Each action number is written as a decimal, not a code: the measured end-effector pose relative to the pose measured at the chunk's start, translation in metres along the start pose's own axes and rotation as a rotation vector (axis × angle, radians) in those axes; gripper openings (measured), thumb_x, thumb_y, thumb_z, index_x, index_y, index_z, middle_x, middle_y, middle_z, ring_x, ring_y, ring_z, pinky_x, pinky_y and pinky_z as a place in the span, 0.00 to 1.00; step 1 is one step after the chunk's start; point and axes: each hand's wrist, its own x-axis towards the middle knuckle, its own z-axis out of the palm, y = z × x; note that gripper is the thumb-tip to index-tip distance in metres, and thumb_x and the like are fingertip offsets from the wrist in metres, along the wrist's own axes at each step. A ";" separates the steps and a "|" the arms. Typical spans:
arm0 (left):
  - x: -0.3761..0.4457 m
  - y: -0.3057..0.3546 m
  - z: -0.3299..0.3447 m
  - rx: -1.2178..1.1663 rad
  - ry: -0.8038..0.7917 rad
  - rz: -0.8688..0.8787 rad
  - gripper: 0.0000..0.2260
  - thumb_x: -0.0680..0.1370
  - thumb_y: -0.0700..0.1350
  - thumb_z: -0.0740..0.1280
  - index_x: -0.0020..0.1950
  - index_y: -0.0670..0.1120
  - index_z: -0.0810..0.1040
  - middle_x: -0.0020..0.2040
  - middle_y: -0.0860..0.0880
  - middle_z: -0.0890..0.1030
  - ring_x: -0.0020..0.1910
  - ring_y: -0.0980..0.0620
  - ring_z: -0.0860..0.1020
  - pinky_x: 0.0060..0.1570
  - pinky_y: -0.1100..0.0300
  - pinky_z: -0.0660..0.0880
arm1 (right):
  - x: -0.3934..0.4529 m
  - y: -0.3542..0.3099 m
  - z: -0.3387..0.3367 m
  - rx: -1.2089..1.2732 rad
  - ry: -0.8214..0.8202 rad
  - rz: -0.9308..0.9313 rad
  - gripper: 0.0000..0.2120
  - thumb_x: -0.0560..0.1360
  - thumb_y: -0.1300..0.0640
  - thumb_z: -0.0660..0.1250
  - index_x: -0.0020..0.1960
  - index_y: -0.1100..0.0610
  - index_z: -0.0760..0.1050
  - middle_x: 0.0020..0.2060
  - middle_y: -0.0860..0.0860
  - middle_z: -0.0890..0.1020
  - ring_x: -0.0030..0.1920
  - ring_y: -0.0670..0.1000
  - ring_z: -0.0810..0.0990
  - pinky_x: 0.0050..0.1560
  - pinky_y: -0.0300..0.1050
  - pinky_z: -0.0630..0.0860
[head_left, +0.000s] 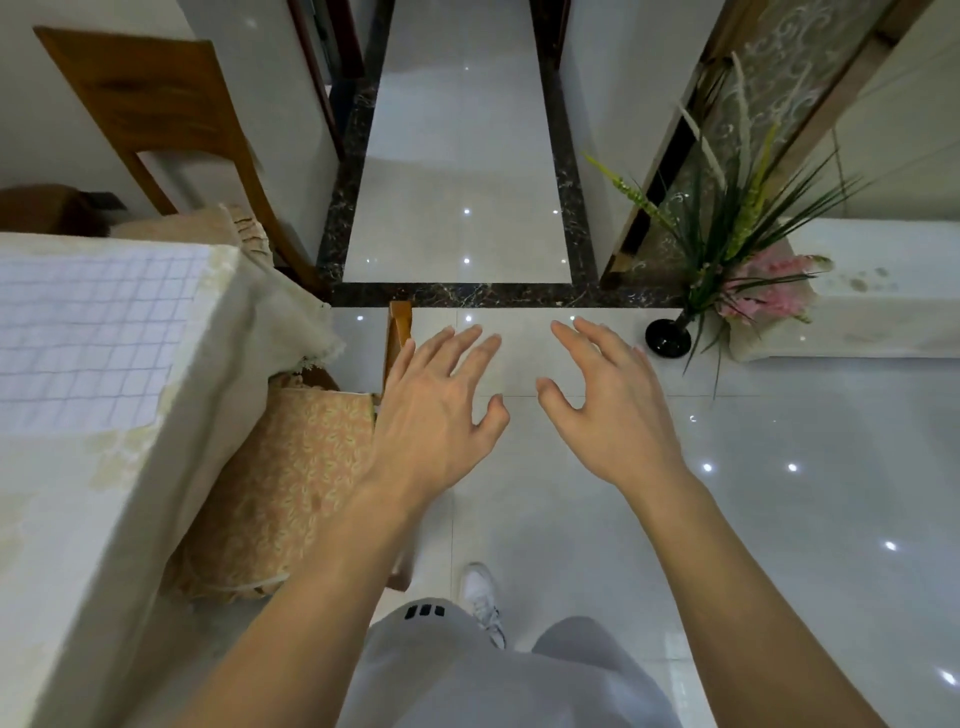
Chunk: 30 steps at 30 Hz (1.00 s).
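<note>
While your left hand and right hand hover spread, empty, the left may clip the nearby chair.

The cushion is peach with pale leaves (tablecloth white, gridded), the vase black.

chair: orange-brown wood; only the back post and a bit of leg lower down show
cushion: peach cloth with a pale leaf print and a frilled edge, covers the seat
pose: upright, seat turned toward the table, its far part hidden under the hanging cloth
place: on the floor at the table's corner, back post just beside the left hand; contact can't be told
</note>
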 end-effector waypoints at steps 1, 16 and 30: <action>0.010 -0.005 0.000 -0.004 0.011 -0.009 0.27 0.77 0.56 0.58 0.74 0.50 0.69 0.73 0.47 0.72 0.73 0.45 0.68 0.74 0.42 0.62 | 0.011 -0.001 0.002 -0.003 -0.004 -0.007 0.28 0.78 0.44 0.63 0.77 0.48 0.64 0.75 0.49 0.66 0.75 0.51 0.63 0.78 0.57 0.55; 0.138 -0.055 0.025 0.073 0.019 -0.122 0.28 0.77 0.56 0.58 0.77 0.50 0.65 0.76 0.47 0.69 0.75 0.45 0.66 0.74 0.43 0.59 | 0.166 0.014 0.033 -0.014 -0.062 -0.138 0.29 0.76 0.42 0.58 0.75 0.51 0.68 0.74 0.52 0.68 0.74 0.54 0.67 0.73 0.62 0.63; 0.342 -0.067 0.044 0.115 0.129 -0.424 0.29 0.78 0.58 0.57 0.79 0.52 0.62 0.78 0.49 0.65 0.77 0.49 0.62 0.77 0.48 0.53 | 0.412 0.067 0.006 0.033 -0.109 -0.403 0.29 0.76 0.43 0.61 0.75 0.50 0.67 0.74 0.51 0.68 0.76 0.55 0.64 0.76 0.62 0.58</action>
